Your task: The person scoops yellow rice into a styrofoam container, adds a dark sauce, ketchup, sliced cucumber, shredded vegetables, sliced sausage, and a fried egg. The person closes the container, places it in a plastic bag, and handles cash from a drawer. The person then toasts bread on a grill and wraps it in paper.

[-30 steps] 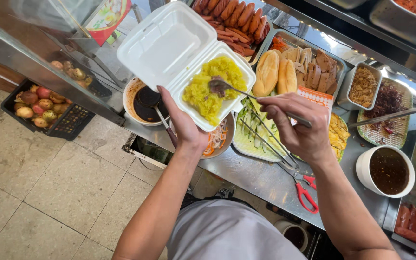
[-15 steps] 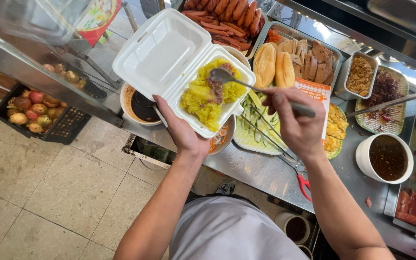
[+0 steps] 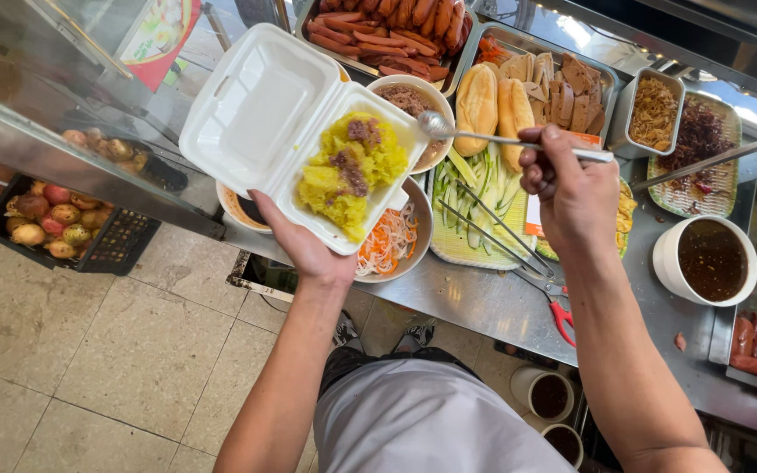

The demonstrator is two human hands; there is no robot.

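My left hand [image 3: 307, 247] holds an open white foam box [image 3: 265, 114] from underneath. Yellow sticky rice [image 3: 352, 171] with brown bits on top fills its lower half. My right hand [image 3: 567, 188] grips a metal spoon [image 3: 484, 136] by its handle. The spoon's bowl hovers just right of the box, over a white bowl of brown minced filling [image 3: 409, 96].
A steel counter [image 3: 475, 302] carries trays of sausages [image 3: 387, 26], bread rolls [image 3: 492, 109], sliced meat [image 3: 562, 83], cucumber strips [image 3: 475, 188], a bowl of shredded carrot [image 3: 392, 241], a white pot of dark sauce [image 3: 707, 258] and red-handled scissors [image 3: 558, 315]. A black crate of fruit [image 3: 45, 223] sits on the tiled floor.
The spoon has lifted off the rice and moved right, leaving brown topping on it. The box has shifted slightly right and lower in view.
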